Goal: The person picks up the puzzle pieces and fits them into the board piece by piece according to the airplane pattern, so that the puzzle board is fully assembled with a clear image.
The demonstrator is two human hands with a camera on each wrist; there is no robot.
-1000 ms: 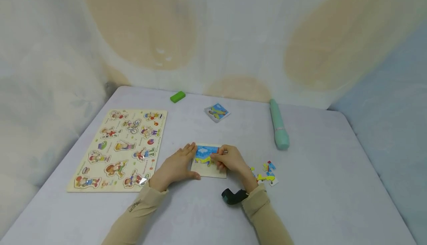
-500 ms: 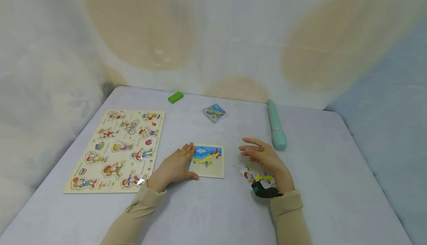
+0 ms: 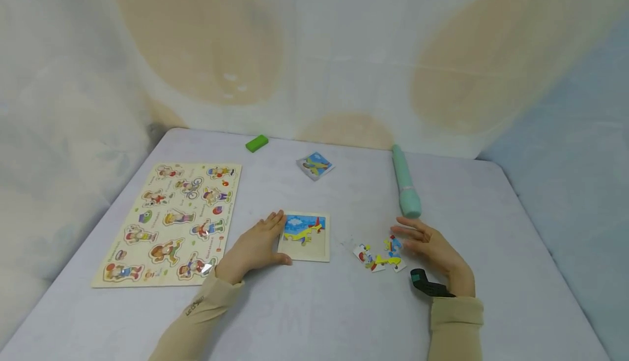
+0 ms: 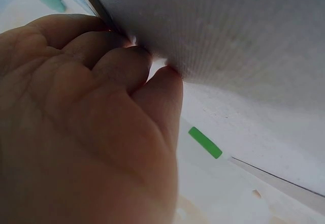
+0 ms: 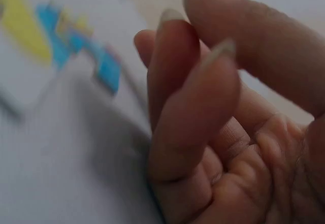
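Note:
A small wooden puzzle tray [image 3: 314, 251] lies flat on the table, its upper part filled with pieces showing blue sky and part of a yellow plane; bare wood shows below. At its left edge rests my left hand [image 3: 254, 250], fingers extended along the side and thumb near the lower corner. In the left wrist view, the fingertips of this hand [image 4: 96, 107] are at the tray's edge. Several loose puzzle pieces [image 3: 390, 261] lie in a pile to the right. My right hand [image 3: 434, 249] hovers just right of them, fingers loosely bent and holding nothing. The right wrist view shows a blue piece [image 5: 107, 71] near its fingers.
A large wooden board with cartoon figures [image 3: 169, 216] lies at the left. Along the back are a green block [image 3: 257, 143], a small picture card [image 3: 315, 165] and a mint-green tapered object [image 3: 405, 183]. Curtain-like fabric [image 3: 344, 49] stands behind the table.
My right hand has left the tray and moved right, past the loose pieces, its fingers loosening. A red-and-yellow part of the picture now shows at the tray's upper right. The left hand stays put.

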